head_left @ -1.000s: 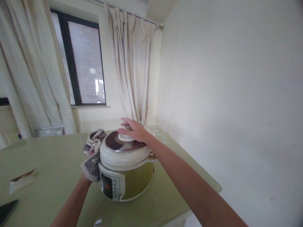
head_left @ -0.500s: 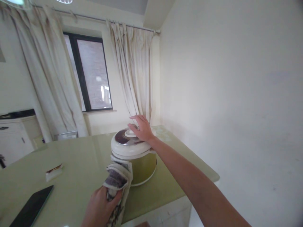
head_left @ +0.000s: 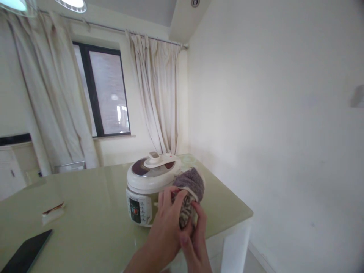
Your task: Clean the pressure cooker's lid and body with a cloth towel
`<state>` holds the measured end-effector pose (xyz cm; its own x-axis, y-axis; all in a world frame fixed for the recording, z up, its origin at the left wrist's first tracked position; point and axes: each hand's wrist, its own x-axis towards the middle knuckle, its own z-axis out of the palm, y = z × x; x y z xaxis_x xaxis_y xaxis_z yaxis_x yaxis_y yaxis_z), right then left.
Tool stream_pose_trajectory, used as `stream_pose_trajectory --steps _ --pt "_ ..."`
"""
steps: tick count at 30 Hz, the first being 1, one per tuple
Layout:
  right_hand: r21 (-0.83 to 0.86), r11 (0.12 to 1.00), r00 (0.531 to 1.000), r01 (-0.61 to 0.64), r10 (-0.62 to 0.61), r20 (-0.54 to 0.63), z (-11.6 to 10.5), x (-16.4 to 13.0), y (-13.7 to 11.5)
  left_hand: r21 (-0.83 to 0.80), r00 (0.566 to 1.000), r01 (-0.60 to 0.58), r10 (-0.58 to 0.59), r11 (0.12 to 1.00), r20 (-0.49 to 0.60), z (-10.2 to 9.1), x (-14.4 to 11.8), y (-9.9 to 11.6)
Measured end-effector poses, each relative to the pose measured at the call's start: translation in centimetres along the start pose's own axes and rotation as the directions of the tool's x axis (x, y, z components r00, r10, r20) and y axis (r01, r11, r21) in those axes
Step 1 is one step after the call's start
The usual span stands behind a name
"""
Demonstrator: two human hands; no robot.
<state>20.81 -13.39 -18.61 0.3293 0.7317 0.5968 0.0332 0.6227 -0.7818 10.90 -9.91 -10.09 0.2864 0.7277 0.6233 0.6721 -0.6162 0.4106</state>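
A white and olive pressure cooker [head_left: 142,189] stands on the pale green table [head_left: 93,212], its control panel facing me. Just in front of its right side, both hands meet around a grey patterned cloth [head_left: 191,184]. My left hand [head_left: 166,223] grips the cloth's lower part from the left. My right hand [head_left: 196,242] pinches the same cloth from below and the right. The bunched top of the cloth rises above my fingers, close to the cooker's lid. Neither hand touches the cooker.
A dark phone [head_left: 25,253] lies at the table's near left edge and a small white packet [head_left: 52,212] sits beyond it. The table's right edge [head_left: 244,216] runs close to a white wall. Curtains [head_left: 159,98] and a window [head_left: 105,94] stand behind.
My right hand left the cooker's lid and came down to the cloth. My left hand carried the cloth from the cooker's front left across to its right side. The view shifted.
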Motion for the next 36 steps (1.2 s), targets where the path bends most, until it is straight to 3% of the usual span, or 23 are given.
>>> stream_pose_trajectory --steps 2,5,8,9,10,12,14,15,16,18,21,23,25,27,29,31,33,36 --pt "0.047 0.997 0.992 -0.057 0.062 -0.113 -0.4 0.3 1.3 -0.179 0.990 0.014 0.012 0.984 0.143 1.3 -0.2 0.9" --pt "0.137 0.980 0.948 -0.145 0.177 -0.266 -0.9 2.2 2.3 -0.309 0.971 0.011 0.064 0.951 0.230 1.4 0.2 1.9" --pt "0.160 0.975 0.915 -0.154 0.202 -0.349 -1.2 5.7 1.9 -0.337 0.927 -0.095 0.207 0.937 0.314 -1.0 2.7 1.7" --pt "0.099 0.989 0.920 -0.113 0.142 -0.365 -1.3 7.3 1.3 -0.339 0.912 -0.105 0.227 0.935 0.342 -2.2 4.1 1.1" --pt "0.005 0.999 0.930 -0.050 0.048 -0.364 -1.3 8.9 0.6 -0.352 0.925 -0.068 0.191 0.934 0.329 -3.5 5.8 0.2" --pt "-0.209 0.969 0.956 0.134 -0.182 -0.231 -0.9 12.5 -1.3 -0.303 0.989 0.049 -0.005 0.952 0.145 -5.8 9.5 -2.8" --pt "-0.322 0.881 0.937 0.345 -0.342 0.070 0.2 16.0 -3.1 -0.142 0.983 0.081 -0.103 0.986 -0.152 -7.1 13.0 -6.6" --pt "-0.355 0.825 0.892 0.441 -0.357 0.278 1.1 17.6 -3.8 -0.030 0.966 0.086 -0.091 0.996 -0.241 -7.3 14.4 -8.6" --pt "-0.380 0.771 0.833 0.510 -0.333 0.442 2.1 19.1 -4.2 0.076 0.960 0.090 -0.066 0.993 -0.271 -7.2 15.5 -10.6" --pt "-0.419 0.708 0.739 0.568 -0.214 0.639 4.1 21.7 -3.9 0.137 0.977 0.113 -0.085 0.984 -0.193 -6.5 16.9 -13.9" --pt "-0.440 0.726 0.703 0.529 -0.084 0.706 5.4 24.9 -1.4 0.057 0.980 0.199 -0.199 0.978 -0.010 -5.2 17.3 -16.6" --pt "-0.413 0.795 0.738 0.444 -0.063 0.672 4.6 26.4 1.2 0.031 0.976 0.217 -0.217 0.976 0.009 -4.8 17.2 -17.1" --pt "-0.349 0.882 0.827 0.318 -0.078 0.557 3.4 26.7 4.1 0.033 0.981 0.193 -0.193 0.981 0.003 -4.7 17.1 -16.9" --pt "-0.250 0.950 0.940 0.188 -0.101 0.325 2.5 25.7 7.2 0.039 0.982 0.189 -0.190 0.981 0.018 -4.7 17.1 -16.6" --pt "-0.122 0.992 0.999 0.034 -0.029 0.045 2.2 23.5 10.1 0.050 0.980 0.194 -0.196 0.980 0.025 -4.7 17.2 -16.5" --pt "0.037 0.989 0.985 -0.140 0.143 -0.101 2.1 20.4 12.5 0.059 0.981 0.194 -0.195 0.979 0.012 -4.5 17.3 -16.7" --pt "0.130 0.952 0.951 -0.276 0.290 -0.107 1.7 16.6 14.1 0.071 0.983 0.185 -0.186 0.980 0.002 -4.3 17.4 -17.0" --pt "0.072 0.920 0.909 -0.386 0.393 -0.139 0.8 10.6 14.7 0.089 0.981 0.191 -0.192 0.977 -0.004 -4.1 17.5 -17.2"
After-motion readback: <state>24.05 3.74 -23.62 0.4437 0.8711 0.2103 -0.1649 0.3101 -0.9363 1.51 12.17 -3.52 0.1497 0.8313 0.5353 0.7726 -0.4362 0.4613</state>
